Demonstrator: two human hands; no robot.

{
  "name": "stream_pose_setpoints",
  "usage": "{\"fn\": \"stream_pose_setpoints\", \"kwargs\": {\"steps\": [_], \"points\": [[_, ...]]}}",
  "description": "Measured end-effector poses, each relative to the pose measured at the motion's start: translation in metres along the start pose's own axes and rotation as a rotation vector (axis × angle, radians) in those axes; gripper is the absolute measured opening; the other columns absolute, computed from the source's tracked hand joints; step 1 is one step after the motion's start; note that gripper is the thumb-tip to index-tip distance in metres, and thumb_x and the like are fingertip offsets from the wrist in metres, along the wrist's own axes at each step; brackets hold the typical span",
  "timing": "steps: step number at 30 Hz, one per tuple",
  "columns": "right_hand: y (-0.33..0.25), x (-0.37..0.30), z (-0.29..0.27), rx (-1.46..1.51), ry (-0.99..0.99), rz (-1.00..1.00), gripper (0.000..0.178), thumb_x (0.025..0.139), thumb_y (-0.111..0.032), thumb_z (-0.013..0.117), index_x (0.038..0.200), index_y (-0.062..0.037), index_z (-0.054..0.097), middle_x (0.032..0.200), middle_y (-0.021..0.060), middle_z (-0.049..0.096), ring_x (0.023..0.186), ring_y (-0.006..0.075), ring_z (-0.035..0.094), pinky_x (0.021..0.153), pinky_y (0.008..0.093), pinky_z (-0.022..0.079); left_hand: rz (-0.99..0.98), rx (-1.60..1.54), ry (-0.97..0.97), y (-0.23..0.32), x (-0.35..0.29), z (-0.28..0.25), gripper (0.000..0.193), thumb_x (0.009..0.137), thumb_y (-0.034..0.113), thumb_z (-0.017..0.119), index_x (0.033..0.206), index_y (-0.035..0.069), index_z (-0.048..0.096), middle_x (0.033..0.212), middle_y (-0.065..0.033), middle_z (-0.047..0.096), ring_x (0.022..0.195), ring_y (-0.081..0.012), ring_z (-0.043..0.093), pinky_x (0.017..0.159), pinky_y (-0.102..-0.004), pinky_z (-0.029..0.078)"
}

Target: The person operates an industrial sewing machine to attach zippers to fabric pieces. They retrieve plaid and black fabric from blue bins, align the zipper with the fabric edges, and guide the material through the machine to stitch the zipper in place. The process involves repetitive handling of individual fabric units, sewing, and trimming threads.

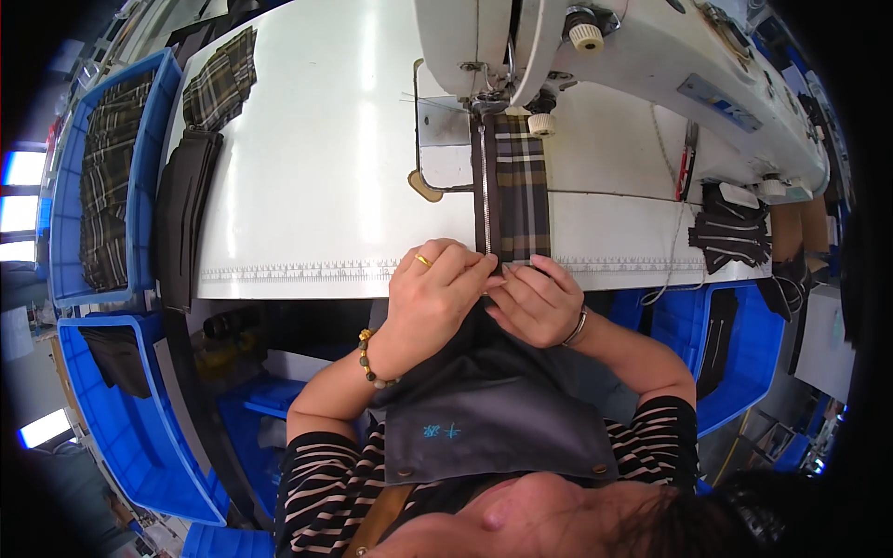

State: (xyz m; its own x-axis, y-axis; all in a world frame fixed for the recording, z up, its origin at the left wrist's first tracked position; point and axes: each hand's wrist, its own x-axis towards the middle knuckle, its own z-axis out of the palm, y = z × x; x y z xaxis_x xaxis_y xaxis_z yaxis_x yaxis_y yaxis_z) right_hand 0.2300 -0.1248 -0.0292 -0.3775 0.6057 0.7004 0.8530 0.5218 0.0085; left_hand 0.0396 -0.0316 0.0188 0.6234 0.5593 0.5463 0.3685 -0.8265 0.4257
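Note:
A dark zipper (485, 191) with metal teeth runs straight from under the sewing machine's presser foot (489, 100) toward me. Along its right side lies a plaid fabric strip (526, 200) in brown, black and white. My left hand (435, 286), wearing a gold ring, is closed, pinching the near end of the zipper. Beside it my right hand (539, 302) is closed too, thumb and fingers pressed together at the near edge of the zipper and fabric. The fingertips almost meet there and cover exactly what each one grips.
The white sewing machine (679, 79) spans the upper right of the white table (307, 158). Plaid pieces (221, 82) and dark strips (189, 205) are stacked at left, beside a blue bin (158, 177). Zippers (730, 237) and red-and-black snips (686, 160) lie at right.

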Motion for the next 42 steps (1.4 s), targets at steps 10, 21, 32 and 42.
{"fn": "stream_pose_setpoints", "kwargs": {"steps": [10, 21, 32, 42], "points": [[0.003, -0.003, 0.002, 0.059, 0.044, -0.057, 0.015, 0.087, -0.023, 0.076, 0.096, -0.011, 0.079, 0.105, 0.0033, 0.072, 0.103, 0.0221, 0.069, 0.101, 0.0424, 0.058, -0.009, 0.054, -0.042, 0.009, -0.004, 0.001, 0.031, 0.077, 0.013, 0.086, 0.106, 0.007, 0.08, 0.099, -0.0016, 0.069, 0.094, -0.0214, 0.067, 0.081, -0.0366, 0.052], [0.008, -0.002, -0.001, 0.166, 0.079, -0.09, 0.015, 0.086, -0.02, 0.077, 0.095, -0.0074, 0.078, 0.104, 0.0051, 0.073, 0.102, 0.0236, 0.071, 0.101, 0.042, 0.06, 0.084, 0.046, -0.089, 0.001, -0.031, -0.008, 0.034, 0.076, 0.015, 0.082, 0.111, 0.013, 0.081, 0.115, -0.002, 0.071, 0.109, -0.0233, 0.067, 0.098, -0.0445, 0.053], [0.01, 0.004, -0.005, 0.195, 0.069, -0.101, 0.017, 0.086, -0.019, 0.078, 0.096, -0.0044, 0.078, 0.101, 0.0073, 0.073, 0.098, 0.0249, 0.073, 0.098, 0.0419, 0.061, 0.098, 0.047, -0.02, 0.001, -0.03, 0.0, 0.024, 0.074, 0.009, 0.083, 0.098, 0.01, 0.08, 0.119, -0.0018, 0.077, 0.106, -0.023, 0.069, 0.095, -0.0433, 0.056], [0.063, 0.06, -0.023, 0.243, -0.149, -0.062, 0.022, 0.087, -0.017, 0.078, 0.102, -0.0006, 0.073, 0.107, 0.0117, 0.073, 0.1, 0.0294, 0.072, 0.095, 0.043, 0.06, 0.163, 0.022, -0.016, -0.007, -0.03, 0.005, 0.019, 0.079, 0.015, 0.083, 0.096, 0.01, 0.076, 0.12, -0.0016, 0.078, 0.099, -0.0189, 0.068, 0.094, -0.0399, 0.054]]}}
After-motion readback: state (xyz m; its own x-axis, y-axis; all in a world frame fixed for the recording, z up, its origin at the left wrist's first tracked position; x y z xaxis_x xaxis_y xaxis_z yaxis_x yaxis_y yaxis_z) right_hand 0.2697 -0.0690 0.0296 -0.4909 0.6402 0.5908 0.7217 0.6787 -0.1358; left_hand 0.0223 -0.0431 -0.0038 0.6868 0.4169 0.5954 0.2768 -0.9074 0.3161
